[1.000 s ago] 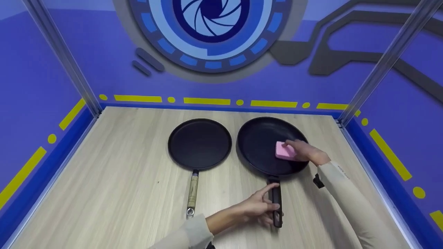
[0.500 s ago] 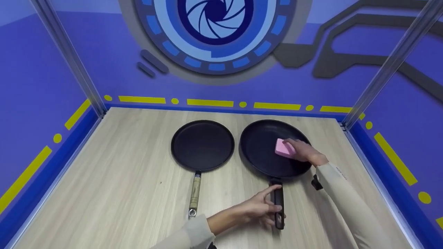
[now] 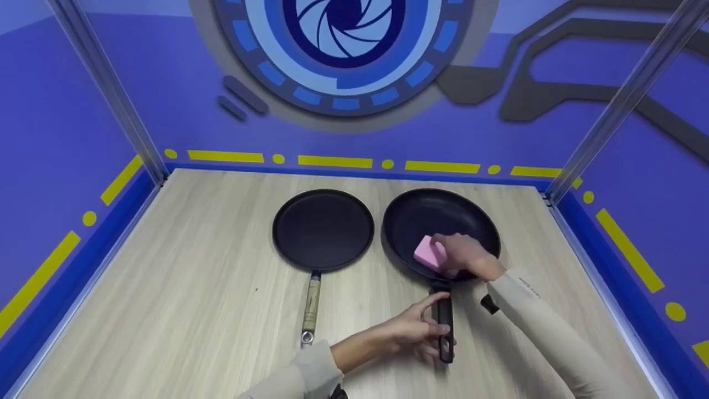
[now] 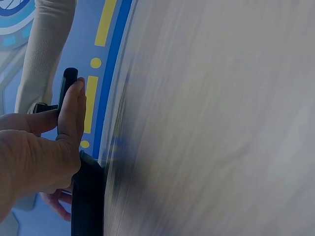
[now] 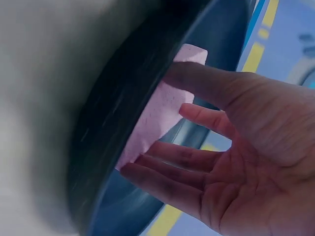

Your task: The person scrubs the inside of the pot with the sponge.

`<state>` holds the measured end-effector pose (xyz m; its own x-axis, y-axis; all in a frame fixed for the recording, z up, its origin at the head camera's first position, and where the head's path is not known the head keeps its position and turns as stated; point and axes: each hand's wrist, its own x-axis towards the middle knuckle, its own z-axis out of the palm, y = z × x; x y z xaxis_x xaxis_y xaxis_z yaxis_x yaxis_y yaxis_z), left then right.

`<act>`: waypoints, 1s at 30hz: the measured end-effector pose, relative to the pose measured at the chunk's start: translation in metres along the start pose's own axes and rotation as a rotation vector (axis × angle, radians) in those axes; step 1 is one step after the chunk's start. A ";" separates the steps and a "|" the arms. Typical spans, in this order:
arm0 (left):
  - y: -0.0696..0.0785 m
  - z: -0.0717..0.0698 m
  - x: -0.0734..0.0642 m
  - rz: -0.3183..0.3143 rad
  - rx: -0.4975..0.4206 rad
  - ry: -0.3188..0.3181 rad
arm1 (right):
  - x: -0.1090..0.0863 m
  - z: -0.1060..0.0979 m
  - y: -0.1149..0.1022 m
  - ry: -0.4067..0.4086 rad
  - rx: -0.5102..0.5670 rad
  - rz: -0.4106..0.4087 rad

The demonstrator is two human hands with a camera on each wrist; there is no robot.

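A deep black frying pan (image 3: 410, 221) lies on the table at right of centre. My left hand (image 3: 412, 332) grips its black handle (image 3: 445, 316), thumb on top and index finger stretched toward the pan. Inside the pan, near the handle side, my right hand (image 3: 465, 255) holds a pink sponge (image 3: 429, 253) against the surface. The right wrist view shows the thumb on one side of the sponge (image 5: 160, 110) and fingertips along the other; the pan's wall (image 5: 106, 132) hides part of it. In the left wrist view the handle (image 4: 67, 88) sits between thumb and fingers.
To the left lies a flat black griddle pan (image 3: 323, 230) with a patterned handle (image 3: 312, 305) toward me. Both pans are on a pale wooden table (image 3: 194, 266). Blue panels (image 3: 354, 141) with metal posts (image 3: 111, 88) enclose the back and sides.
My right hand has moved the sponge left and toward me across the pan, turning it slightly. The left hand keeps its grip on the handle, and both pans stay in place.
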<state>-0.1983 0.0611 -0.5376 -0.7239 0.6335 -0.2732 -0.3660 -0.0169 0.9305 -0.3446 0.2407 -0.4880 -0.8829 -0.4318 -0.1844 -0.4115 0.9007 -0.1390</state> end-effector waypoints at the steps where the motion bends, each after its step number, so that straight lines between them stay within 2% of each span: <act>1: 0.000 0.000 0.000 0.000 0.001 -0.001 | 0.001 0.001 -0.006 -0.002 -0.005 -0.011; 7: -0.001 0.001 -0.001 -0.015 -0.021 0.004 | 0.009 0.004 -0.027 0.037 0.000 -0.040; 15: -0.002 0.004 0.001 -0.009 -0.018 0.007 | 0.020 0.015 -0.028 0.151 -0.038 -0.037; 19: -0.002 0.003 0.000 -0.006 -0.022 0.003 | 0.020 0.017 -0.028 0.150 -0.001 -0.028; 23: -0.002 0.003 0.001 -0.001 -0.038 -0.001 | 0.021 0.015 -0.029 0.128 0.071 0.031; 26: -0.002 0.003 0.002 0.002 -0.045 0.009 | 0.023 0.014 -0.028 0.113 0.120 0.080; 30: -0.002 0.004 0.002 -0.006 -0.044 0.032 | 0.021 0.011 -0.023 0.126 0.152 0.098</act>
<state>-0.1970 0.0652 -0.5392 -0.7400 0.6084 -0.2869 -0.3951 -0.0478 0.9174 -0.3512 0.2106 -0.4990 -0.9422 -0.3247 -0.0828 -0.2918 0.9166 -0.2733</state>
